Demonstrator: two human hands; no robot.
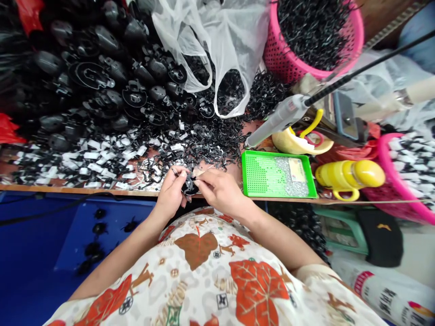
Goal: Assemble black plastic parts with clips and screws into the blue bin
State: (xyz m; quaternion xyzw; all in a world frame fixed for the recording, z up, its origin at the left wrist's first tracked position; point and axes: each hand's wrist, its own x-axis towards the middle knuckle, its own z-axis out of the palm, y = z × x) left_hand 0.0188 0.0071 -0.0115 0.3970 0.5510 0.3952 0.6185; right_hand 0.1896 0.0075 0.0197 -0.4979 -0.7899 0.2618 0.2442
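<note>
Close to the bench's front edge, my left hand (171, 190) is closed around a small black plastic part (190, 186). My right hand (220, 188) meets it from the other side, thumb and forefinger pinched at that same part. Whether a smaller piece sits between the right fingertips cannot be made out. Just beyond the hands lie loose small black clips (207, 144), and to the left spreads a heap of white-and-black pieces (97, 160).
Black rounded housings (112, 77) pile up at the back left. A grey electric screwdriver (278, 120) hangs at the right above a green tray (244, 174) of small metal pieces. Further right are a yellow bottle (350, 174) and pink baskets (280, 54). Below left stands a blue bin (64, 231).
</note>
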